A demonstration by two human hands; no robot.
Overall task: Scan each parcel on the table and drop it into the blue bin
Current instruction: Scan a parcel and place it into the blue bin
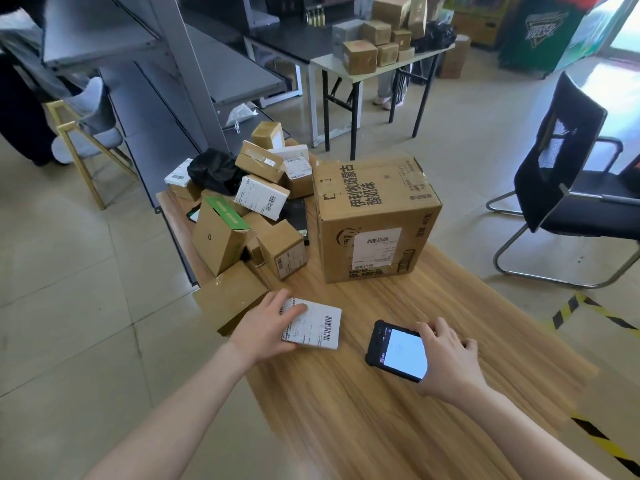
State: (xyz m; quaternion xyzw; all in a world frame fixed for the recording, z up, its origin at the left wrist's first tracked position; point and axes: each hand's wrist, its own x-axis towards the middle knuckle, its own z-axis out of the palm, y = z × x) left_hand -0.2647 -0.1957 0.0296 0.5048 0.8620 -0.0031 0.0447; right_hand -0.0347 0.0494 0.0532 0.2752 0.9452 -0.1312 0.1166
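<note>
The small parcel (313, 329), its top covered by a white shipping label with barcodes, lies flat and low over the near part of the wooden table (346, 427); whether it rests on the wood or is lifted just clear cannot be told. The left hand (266, 323) grips its left edge, thumb pressed on the label and the other fingers hidden beneath. Just to the right, apart from the parcel, the right hand (446, 355) holds a black handheld scanner (398, 351), fingers curled round its far edge, the lit white screen facing up.

Beside the left hand a flat brown parcel (232, 299) sits at the table's left edge. Beyond it is a loose pile of small cartons (218, 240), several bearing white labels and tilted against each other, with a black plastic bag (214, 171) at the back of the heap. A large carton (374, 209) printed with Chinese characters stands upright to the right of the pile, a shipping label on its near face.

A black office chair (561, 161) stands on the tiled floor to the right. Further back, a folding table (325, 62) carries more cartons, and grey metal shelving (194, 64) runs along the left. Yellow-and-black hazard tape (588, 434) marks the floor at right.
</note>
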